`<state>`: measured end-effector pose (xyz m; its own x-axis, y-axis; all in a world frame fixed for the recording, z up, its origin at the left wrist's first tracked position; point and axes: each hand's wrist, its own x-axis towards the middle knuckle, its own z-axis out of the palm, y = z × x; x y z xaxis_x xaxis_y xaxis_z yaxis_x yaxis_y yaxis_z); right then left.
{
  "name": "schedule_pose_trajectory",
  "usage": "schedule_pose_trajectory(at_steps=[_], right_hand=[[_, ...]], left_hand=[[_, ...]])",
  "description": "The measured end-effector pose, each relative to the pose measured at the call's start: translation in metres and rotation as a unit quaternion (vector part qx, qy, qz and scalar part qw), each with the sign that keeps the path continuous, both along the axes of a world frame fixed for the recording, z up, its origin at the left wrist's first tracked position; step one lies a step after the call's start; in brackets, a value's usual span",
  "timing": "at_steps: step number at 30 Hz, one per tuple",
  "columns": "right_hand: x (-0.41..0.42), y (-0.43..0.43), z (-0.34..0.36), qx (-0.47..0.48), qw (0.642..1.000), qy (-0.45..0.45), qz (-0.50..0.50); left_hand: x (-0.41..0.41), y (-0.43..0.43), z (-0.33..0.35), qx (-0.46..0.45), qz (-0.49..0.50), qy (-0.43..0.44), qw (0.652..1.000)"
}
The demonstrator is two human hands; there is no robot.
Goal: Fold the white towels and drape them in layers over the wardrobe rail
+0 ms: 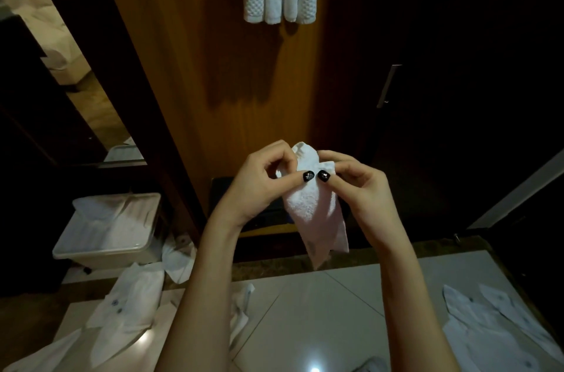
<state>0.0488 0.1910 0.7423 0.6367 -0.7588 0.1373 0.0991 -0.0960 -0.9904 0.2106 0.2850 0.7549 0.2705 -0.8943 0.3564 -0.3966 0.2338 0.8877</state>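
both hands pinching a small white towel

The left forearm and right forearm, both bare, rise from the lower edge and lean toward each other. The left hand and right hand meet in the middle, with their thumbs nearly touching and the dark-painted nails facing the camera. The curled fingers and thumb of each hand pinch the top of a small white towel.
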Motion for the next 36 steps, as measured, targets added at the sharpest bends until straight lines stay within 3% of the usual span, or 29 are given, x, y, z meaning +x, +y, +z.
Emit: schedule_pose_trajectory(at_steps=[7,15,23,30,36], right_hand=[[0.005,0.002,0.005,0.008,0.999,-0.040,0.007],[0.010,0.001,0.011,-0.050,0.999,0.014,0.009],[0.015,0.005,0.008,-0.038,0.997,0.011,-0.064],[0.029,0.004,0.013,-0.063,0.987,-0.053,-0.140],[0.037,-0.005,0.022,-0.049,0.983,-0.084,-0.156]], left_hand=[[0.001,0.001,-0.001,0.056,-0.011,0.042,0.998],[0.002,0.001,0.001,0.015,-0.026,0.047,0.998],[0.000,-0.001,0.007,-0.001,0.014,0.004,1.000],[-0.004,-0.003,0.007,-0.044,0.012,0.133,0.990],[-0.007,-0.008,0.006,-0.063,0.013,0.145,0.987]])
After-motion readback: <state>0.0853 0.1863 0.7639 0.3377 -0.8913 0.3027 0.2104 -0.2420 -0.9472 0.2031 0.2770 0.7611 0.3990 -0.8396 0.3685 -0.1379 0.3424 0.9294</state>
